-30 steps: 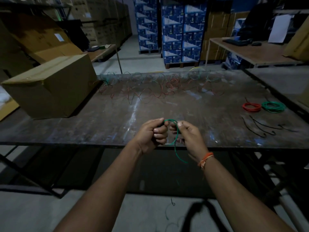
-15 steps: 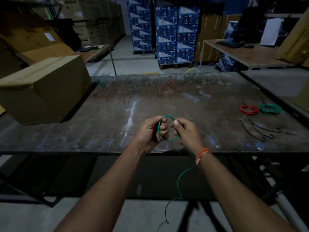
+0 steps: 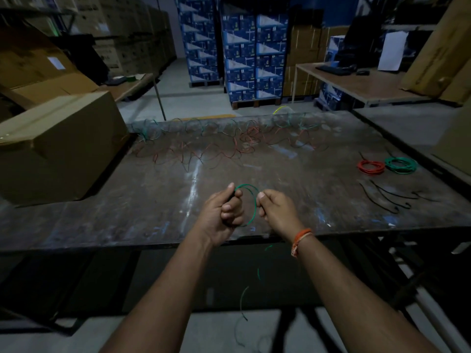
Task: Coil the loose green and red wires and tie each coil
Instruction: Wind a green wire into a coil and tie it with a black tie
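Over the table's near edge both hands work one green wire (image 3: pixel 251 193). My left hand (image 3: pixel 221 212) grips its small loops in curled fingers. My right hand (image 3: pixel 274 211) pinches the wire where it arcs between the two hands. The wire's loose tail (image 3: pixel 258 273) hangs below the table edge toward the floor. Several loose red and green wires (image 3: pixel 229 146) lie tangled along the far side of the table. A finished red coil (image 3: pixel 371 167) and a finished green coil (image 3: pixel 401 164) rest side by side at the right.
Several black ties (image 3: pixel 390 197) lie on the dark worn table (image 3: pixel 127 212) in front of the coils. A large cardboard box (image 3: pixel 56 146) stands on the table's left end. Stacked blue cartons (image 3: pixel 237 47) and a desk (image 3: pixel 362 82) stand beyond.
The hands have drawn slightly apart and the loop between them has opened wider. More of the hanging tail has come up, and the camera has tipped down a little.
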{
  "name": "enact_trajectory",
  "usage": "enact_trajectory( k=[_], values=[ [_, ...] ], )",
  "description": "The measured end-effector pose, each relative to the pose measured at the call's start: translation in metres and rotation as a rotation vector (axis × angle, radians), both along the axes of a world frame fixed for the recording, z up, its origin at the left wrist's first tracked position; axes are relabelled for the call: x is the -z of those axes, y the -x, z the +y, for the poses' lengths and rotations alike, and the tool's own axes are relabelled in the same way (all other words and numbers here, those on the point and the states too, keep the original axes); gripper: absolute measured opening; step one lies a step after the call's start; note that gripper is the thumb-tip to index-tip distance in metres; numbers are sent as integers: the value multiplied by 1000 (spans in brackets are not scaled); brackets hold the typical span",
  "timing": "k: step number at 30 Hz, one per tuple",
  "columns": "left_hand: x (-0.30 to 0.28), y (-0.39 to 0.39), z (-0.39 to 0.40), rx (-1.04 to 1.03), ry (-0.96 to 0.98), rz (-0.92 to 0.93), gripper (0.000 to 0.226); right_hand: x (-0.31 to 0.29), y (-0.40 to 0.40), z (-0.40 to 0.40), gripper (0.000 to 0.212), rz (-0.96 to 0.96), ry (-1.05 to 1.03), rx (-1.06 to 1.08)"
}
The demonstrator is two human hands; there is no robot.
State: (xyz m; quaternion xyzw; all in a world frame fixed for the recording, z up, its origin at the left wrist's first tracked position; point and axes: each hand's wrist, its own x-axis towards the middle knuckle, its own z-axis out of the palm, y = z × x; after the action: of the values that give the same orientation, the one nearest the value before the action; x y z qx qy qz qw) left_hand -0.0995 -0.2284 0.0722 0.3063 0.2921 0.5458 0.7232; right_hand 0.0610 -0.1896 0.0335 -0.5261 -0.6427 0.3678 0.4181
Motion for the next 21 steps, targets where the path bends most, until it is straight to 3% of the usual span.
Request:
enact_trajectory(
  k=[3,5,10,14,17,19,21],
  values=[
    [-2,1,-9,77,-3,177,30,4,-6,6,34,-152,-135,165],
    [-4,3,-12,110,-23,169,27,9,-13,8,33,-239,-173,159],
    [-6,18,-12,-10,-32,-82,26,30,-14,-12,29,-413,-106,-184],
    [-7,35,-9,-170,38,-421,34,48,-18,-31,30,-457,-127,-245],
    [-5,56,-4,-293,48,-569,32,64,-25,-42,10,-173,-66,-151],
    [-3,70,-1,-346,37,-606,33,67,-30,-46,17,150,48,-48],
    [-1,77,-1,-381,39,-605,33,64,-36,-49,22,271,63,19]
  ],
)
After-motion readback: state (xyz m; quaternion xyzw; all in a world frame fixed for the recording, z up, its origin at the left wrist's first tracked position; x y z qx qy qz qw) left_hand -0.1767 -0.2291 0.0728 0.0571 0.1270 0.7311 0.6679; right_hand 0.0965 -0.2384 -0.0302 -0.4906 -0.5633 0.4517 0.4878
